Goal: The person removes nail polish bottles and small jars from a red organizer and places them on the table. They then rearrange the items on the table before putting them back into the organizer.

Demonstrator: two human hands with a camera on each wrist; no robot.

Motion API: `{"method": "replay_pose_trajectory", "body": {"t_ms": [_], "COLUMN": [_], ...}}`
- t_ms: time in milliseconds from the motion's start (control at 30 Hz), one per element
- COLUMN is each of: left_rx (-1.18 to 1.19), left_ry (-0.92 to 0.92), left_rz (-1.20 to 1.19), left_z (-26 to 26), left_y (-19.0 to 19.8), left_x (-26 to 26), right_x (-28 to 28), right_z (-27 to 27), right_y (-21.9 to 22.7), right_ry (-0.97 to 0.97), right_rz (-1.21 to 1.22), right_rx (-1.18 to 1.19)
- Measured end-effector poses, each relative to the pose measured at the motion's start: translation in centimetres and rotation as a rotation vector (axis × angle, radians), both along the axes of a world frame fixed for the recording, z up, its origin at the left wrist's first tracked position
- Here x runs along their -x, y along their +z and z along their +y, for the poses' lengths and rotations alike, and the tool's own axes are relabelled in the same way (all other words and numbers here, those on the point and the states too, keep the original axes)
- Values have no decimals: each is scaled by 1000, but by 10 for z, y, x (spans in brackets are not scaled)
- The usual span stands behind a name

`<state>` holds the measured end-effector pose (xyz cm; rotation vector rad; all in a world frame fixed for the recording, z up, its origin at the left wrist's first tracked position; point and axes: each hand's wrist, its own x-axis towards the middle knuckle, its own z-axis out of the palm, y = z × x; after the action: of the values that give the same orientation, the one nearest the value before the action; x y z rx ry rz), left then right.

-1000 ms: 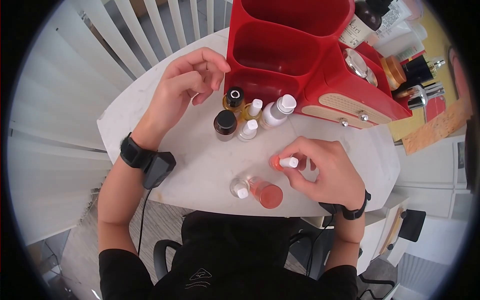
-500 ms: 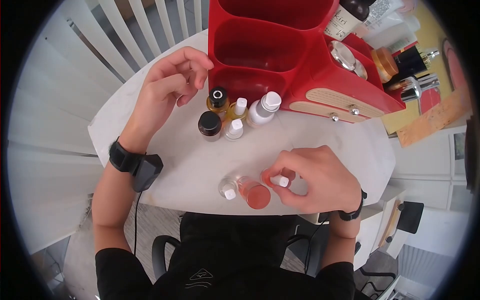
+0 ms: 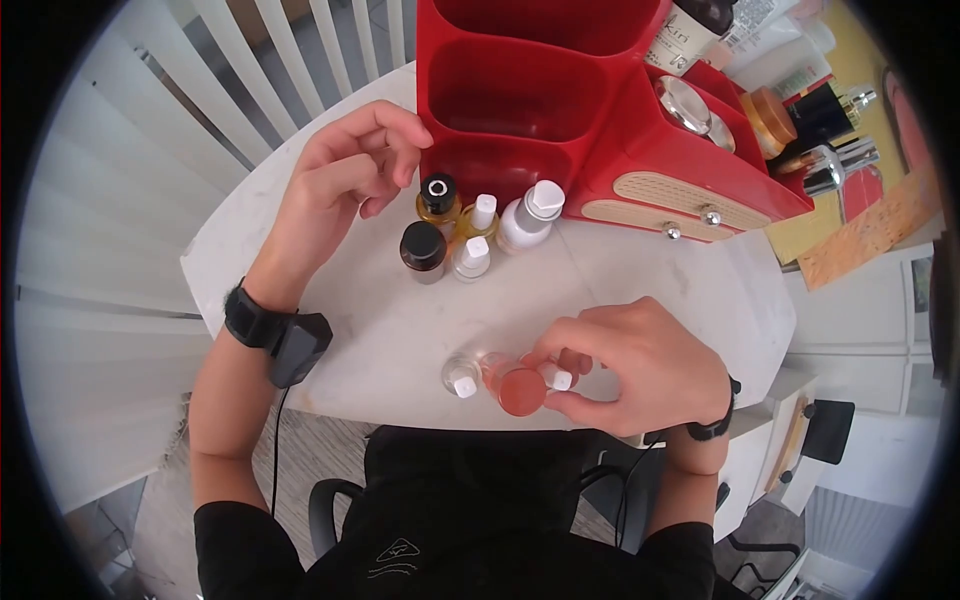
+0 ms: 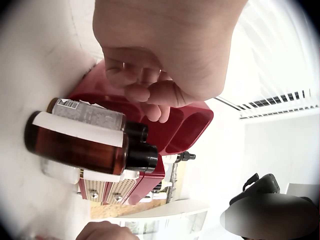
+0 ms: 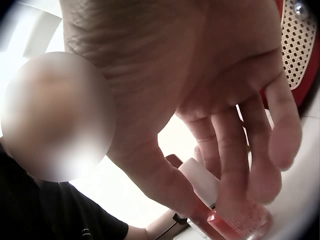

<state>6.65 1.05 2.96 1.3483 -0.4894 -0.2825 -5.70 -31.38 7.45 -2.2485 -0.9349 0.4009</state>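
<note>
My right hand (image 3: pixel 645 365) grips a small pink bottle (image 5: pixel 245 221) with a white cap (image 3: pixel 560 379), thumb on one side and fingers on the other. That bottle is right beside a larger pink bottle with a round rosy lid (image 3: pixel 522 390), which partly hides it in the head view. Left of these stands a small clear bottle with a white cap (image 3: pixel 463 382). Loosely curled and holding nothing, my left hand (image 3: pixel 335 185) hovers by the front left corner of a red organizer (image 3: pixel 590 150). Near its fingers is a dark brown bottle with a black cap (image 3: pixel 423 246).
Several more bottles cluster against the organizer, among them a white pump bottle (image 3: pixel 530 217) and a yellowish black-capped bottle (image 3: pixel 438 195). Cosmetics, including a labelled dark bottle (image 3: pixel 685 38), fill the organizer's right side. A white slatted railing (image 3: pixel 215 85) borders the table's left.
My right hand has carried the small pink bottle left and toward me, up beside the larger pink bottle. The left hand has stayed near the organizer. The head view has shifted slightly.
</note>
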Motion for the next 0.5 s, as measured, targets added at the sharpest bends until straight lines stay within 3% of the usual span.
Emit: {"method": "replay_pose_trajectory", "body": {"t_ms": [433,500], "left_rx": [36,49], "left_ry": [-25,-21], "left_rz": [-17,-28], "left_z": [1,0], "left_y": [3,2], "left_x": [3,3], "right_x": [-12,-15], "right_z": [-24,-21], "right_y": [11,8], "right_ry": [-83,-200], "right_rz": [144,92], "right_rx": [-83,-80]}}
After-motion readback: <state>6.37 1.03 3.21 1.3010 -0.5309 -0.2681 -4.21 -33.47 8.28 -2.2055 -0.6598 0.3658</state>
